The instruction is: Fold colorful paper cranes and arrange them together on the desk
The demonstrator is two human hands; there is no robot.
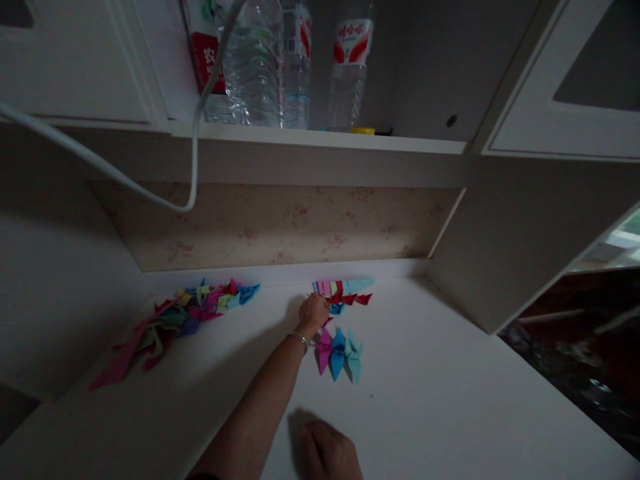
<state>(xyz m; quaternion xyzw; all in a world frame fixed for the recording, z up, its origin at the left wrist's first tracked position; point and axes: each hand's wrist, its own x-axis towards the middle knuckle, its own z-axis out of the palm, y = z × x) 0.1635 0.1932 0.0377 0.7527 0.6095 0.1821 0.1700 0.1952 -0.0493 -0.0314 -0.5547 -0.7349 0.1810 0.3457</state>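
Note:
My left hand [314,311], with a bracelet at the wrist, reaches to the back of the white tabletop. Its fingers are closed at the left end of a row of red folded papers [355,299]; what they grip, if anything, is hidden. Behind them runs a row of pink, green and light blue folded papers [357,287], and a small blue one [338,309] sits beside the fingers. Nearer to me, a pink origami crane [324,348], a blue one [338,353] and a pale blue one [354,359] lie side by side. My right hand [333,453] rests curled closed at the front.
A heap of colourful folded papers [187,313] lies at the left. Overhead, a shelf [320,139] holds several plastic bottles [350,67], and a white cable [195,147] hangs down in front. A side panel [520,233] bounds the right.

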